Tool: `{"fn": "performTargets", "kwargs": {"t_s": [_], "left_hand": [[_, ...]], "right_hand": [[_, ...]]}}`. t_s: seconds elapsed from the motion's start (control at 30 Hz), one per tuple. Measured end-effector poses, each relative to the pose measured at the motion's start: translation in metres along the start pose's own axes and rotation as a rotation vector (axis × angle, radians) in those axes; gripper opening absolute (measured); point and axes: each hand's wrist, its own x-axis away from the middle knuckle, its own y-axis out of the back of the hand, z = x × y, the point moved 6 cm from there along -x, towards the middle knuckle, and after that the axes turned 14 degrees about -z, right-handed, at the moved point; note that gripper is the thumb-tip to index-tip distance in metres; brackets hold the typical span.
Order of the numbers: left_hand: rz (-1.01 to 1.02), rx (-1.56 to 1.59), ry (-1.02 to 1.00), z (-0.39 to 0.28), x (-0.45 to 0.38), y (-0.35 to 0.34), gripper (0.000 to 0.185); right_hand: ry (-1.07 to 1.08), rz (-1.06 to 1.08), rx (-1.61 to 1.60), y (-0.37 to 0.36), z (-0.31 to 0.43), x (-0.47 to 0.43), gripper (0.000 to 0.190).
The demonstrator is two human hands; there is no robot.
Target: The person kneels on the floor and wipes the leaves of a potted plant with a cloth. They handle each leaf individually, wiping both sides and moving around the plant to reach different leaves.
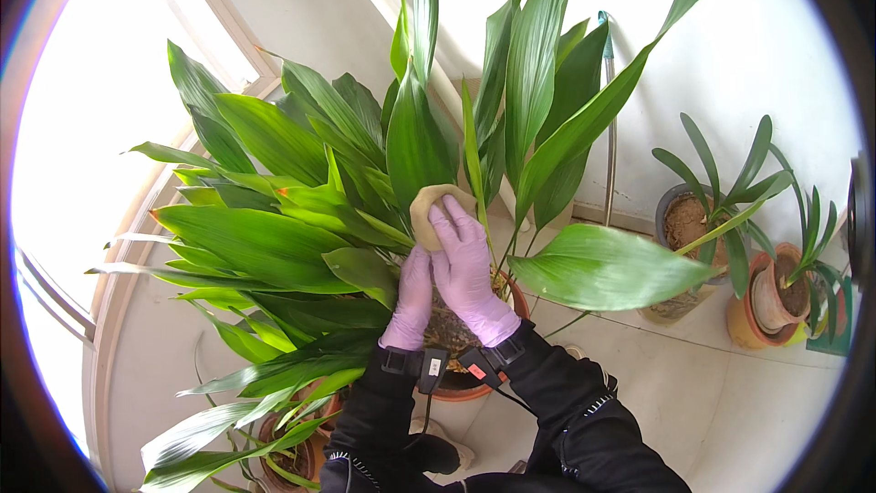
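My right hand (467, 277), in a thin lilac glove, presses a beige cloth (423, 218) against the lower part of an upright broad green leaf (419, 144). Gloved the same way, my left hand (413, 294) is close beside it at the lower edge of the cloth. Its fingertips are hidden, so whether it grips the leaf stalk cannot be told. Both hands are above the terracotta-coloured pot (460, 395) of a large leafy plant, which resembles an aspidistra. Soil and stalks show partly between my wrists.
Dense leaves (253, 239) crowd the left side, near a window frame (130, 246). One broad leaf (609, 267) juts out to the right of my hands. Smaller potted plants (773, 294) and a metal pole (610, 150) stand by the wall. Another pot (311, 452) is at lower left.
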Motion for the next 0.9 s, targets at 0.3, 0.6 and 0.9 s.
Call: {"fn": "performTargets", "kwargs": {"t_s": [0.3,0.6,0.9], "left_hand": [[-0.06,0.256,0.013,-0.027,0.003,-0.008,0.035],[-0.009,0.113,-0.001,-0.04,0.01,-0.007,0.034],[0.153,0.362,-0.187,-0.114,0.022,0.0,0.051]], "right_hand": [[-0.633,0.146,-0.129,-0.007,-0.034,0.072,0.047],[-0.469,-0.023,-0.264,-0.001,-0.025,0.027,0.056],[-0.375,-0.042,-0.477,-0.01,0.04,-0.026,0.046]]}}
